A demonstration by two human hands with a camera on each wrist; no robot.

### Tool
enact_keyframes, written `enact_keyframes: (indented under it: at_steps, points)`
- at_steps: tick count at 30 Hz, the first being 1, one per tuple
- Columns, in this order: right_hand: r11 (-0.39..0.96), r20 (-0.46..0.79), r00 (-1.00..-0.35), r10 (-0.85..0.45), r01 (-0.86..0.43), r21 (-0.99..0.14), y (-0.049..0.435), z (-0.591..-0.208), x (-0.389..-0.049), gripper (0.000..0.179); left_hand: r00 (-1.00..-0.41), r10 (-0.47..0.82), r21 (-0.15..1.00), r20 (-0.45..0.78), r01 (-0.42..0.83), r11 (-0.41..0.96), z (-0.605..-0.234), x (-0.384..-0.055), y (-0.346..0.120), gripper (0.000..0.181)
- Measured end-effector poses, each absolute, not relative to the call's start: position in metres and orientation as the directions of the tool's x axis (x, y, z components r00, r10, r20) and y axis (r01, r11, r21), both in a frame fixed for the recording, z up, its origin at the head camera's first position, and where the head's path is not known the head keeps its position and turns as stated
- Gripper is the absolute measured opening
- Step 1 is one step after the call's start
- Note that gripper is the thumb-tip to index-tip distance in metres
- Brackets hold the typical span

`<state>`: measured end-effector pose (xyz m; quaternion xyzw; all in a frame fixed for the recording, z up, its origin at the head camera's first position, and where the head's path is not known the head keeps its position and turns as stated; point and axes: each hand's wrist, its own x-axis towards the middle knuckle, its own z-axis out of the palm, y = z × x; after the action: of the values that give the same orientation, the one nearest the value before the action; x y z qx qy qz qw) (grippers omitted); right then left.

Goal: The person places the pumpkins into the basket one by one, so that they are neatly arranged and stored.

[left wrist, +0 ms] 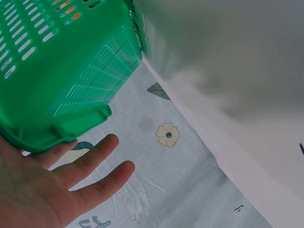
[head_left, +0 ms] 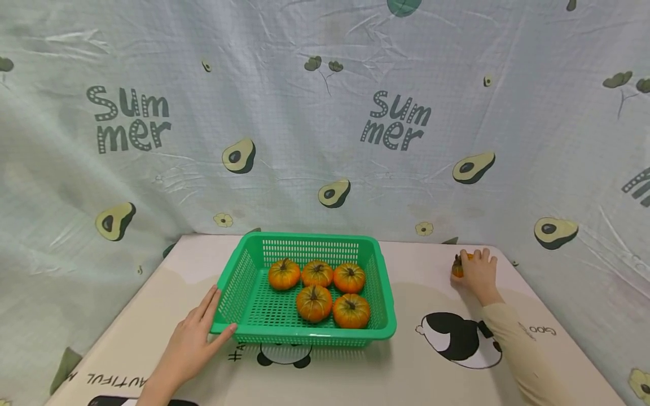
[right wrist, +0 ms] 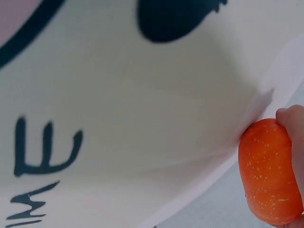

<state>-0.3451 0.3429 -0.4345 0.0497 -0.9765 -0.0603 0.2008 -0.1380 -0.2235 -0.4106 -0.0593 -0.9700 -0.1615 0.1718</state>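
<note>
At the far right of the table in the head view, my right hand point(head_left: 479, 275) grips a small orange pumpkin point(head_left: 457, 267), its dark stem on the left. The right wrist view shows that pumpkin's speckled orange side point(right wrist: 268, 171), with fingertips at its edge. My left hand point(head_left: 190, 341) rests at the near left corner of a green plastic basket point(head_left: 304, 334), fingers along the left side and thumb by the front rim. In the left wrist view, the left fingers point(left wrist: 102, 185) are straight and spread under the basket's rim. Several similar pumpkins point(head_left: 314, 303) sit inside the basket.
The basket stands mid-table on a pale cloth point(head_left: 406, 366) printed with pandas and lettering. A hanging cloth point(head_left: 284, 113) with avocado prints rises behind the table and at both sides. The table's right edge runs close beside my right hand.
</note>
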Motion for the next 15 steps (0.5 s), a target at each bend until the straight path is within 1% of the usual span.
enact_keyframes:
  at_steps: [5, 11, 15]
  points:
    - [0.99, 0.355, -0.928, -0.113, -0.074, 0.122, 0.343, -0.435, -0.344, 0.068, -0.934, 0.06, 0.283, 0.352, 0.168, 0.944, -0.41, -0.138, -0.225, 0.076]
    - [0.978, 0.387, -0.902, -0.19, -0.14, 0.156, 0.338, -0.427, -0.337, 0.068, -0.935, 0.058, 0.276, 0.349, 0.161, 0.948, -0.411, -0.14, -0.224, 0.077]
    - [0.973, 0.395, -0.893, -0.217, -0.166, 0.161, 0.331, -0.423, -0.331, 0.071, -0.938, 0.055, 0.277, 0.341, 0.156, 0.948, -0.41, -0.14, -0.223, 0.077]
